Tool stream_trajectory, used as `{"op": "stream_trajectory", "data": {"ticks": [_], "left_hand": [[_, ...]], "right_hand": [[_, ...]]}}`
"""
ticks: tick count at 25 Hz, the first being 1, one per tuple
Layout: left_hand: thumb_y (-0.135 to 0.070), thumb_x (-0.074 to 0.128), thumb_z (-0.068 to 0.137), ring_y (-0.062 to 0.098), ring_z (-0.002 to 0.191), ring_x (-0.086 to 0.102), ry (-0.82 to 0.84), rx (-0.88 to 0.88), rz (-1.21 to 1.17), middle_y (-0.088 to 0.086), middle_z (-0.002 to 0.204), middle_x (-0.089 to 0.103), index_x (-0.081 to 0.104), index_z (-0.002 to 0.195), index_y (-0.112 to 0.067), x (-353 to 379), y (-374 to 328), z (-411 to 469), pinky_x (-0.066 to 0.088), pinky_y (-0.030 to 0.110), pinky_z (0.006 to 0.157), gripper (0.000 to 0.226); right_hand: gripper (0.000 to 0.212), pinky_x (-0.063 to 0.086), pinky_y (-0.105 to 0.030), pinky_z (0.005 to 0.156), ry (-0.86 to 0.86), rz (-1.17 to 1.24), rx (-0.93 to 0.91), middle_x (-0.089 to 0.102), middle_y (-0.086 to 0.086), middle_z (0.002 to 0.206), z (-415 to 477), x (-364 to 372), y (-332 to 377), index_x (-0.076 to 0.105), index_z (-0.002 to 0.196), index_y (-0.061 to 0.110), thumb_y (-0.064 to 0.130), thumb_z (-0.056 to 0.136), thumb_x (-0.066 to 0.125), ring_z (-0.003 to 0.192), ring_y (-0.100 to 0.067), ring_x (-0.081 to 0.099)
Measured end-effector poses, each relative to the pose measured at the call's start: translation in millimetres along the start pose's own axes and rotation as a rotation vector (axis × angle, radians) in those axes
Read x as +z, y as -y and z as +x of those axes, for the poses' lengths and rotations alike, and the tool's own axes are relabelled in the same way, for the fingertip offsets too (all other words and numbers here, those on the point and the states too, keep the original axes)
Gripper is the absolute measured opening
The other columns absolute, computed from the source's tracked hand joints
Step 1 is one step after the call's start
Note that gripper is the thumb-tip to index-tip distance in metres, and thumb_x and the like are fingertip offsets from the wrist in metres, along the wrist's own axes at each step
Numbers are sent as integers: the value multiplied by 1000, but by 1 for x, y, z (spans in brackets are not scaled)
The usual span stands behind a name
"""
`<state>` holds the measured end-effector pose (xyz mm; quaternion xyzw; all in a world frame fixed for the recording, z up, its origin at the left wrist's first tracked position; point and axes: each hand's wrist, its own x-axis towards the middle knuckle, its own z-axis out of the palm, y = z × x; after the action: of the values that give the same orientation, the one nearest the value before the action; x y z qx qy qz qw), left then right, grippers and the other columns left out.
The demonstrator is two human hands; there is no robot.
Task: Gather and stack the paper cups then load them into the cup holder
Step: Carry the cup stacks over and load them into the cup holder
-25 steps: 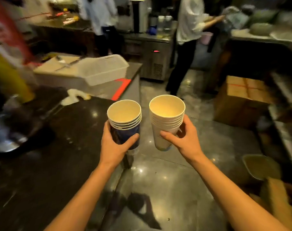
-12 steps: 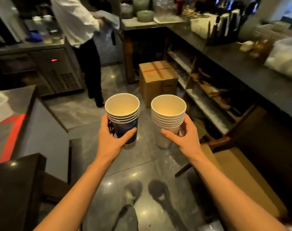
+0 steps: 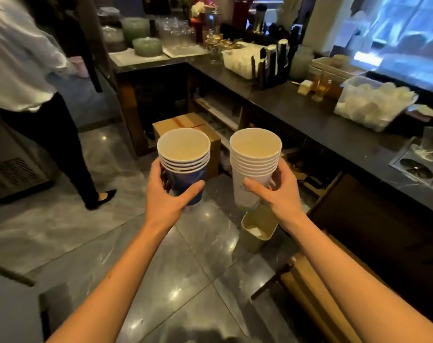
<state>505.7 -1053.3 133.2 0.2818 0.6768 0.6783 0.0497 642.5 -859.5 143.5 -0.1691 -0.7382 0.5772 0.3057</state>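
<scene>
My left hand (image 3: 164,196) grips a stack of several blue paper cups (image 3: 184,157), held upright over the floor. My right hand (image 3: 278,194) grips a taller stack of several white paper cups (image 3: 255,157), level with the blue one and a short gap to its right. Both stacks are open at the top and look empty. A black cup holder (image 3: 272,68) with upright tubes, some with cups in them, stands on the dark counter (image 3: 334,134) ahead to the right, well beyond both hands.
A person in a white shirt and black trousers (image 3: 25,78) stands at the left. A cardboard box (image 3: 188,129) sits on the floor behind the cups. A small beige bin (image 3: 258,231) stands below my right hand. Clear tubs of lids (image 3: 373,102) and a wooden chair (image 3: 309,288) are at the right.
The view has swung right, from the dark table and floor to the long counter with the cup holder. Both hands still hold their stacks side by side.
</scene>
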Motion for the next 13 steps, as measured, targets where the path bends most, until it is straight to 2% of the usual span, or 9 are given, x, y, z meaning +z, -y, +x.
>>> {"op": "stream_trajectory", "data": {"ticks": [2,5,10,13], "left_hand": [[-37,82,62,-5,124,49,19,18,-18,-21,131,50,38,134,-33,5,9,35,44,13,99,84],[-38,83,62,5,131,48,54,20,-18,-8,140,50,39,141,-22,17,30,92,45,22,104,91],[-37,83,63,6,133,47,124,35,-24,-6,143,50,38,145,-19,60,64,193,46,21,104,95],[-38,82,63,9,134,47,157,50,-10,-6,145,49,37,146,-21,97,80,262,46,26,105,96]], "right_hand": [[82,49,-13,91,-42,-26,-6,58,5,134,30,3,-3,45,139,19,32,68,86,120,0,55],[81,50,-15,91,-85,-25,-1,59,4,132,81,7,-14,46,139,16,30,67,82,119,-1,56],[84,50,-22,95,-175,-64,-9,58,5,133,175,-1,-49,46,139,20,38,66,83,120,-3,55],[86,48,-29,99,-211,-57,3,58,7,134,241,-17,-72,46,139,23,42,64,84,123,-5,54]]}}
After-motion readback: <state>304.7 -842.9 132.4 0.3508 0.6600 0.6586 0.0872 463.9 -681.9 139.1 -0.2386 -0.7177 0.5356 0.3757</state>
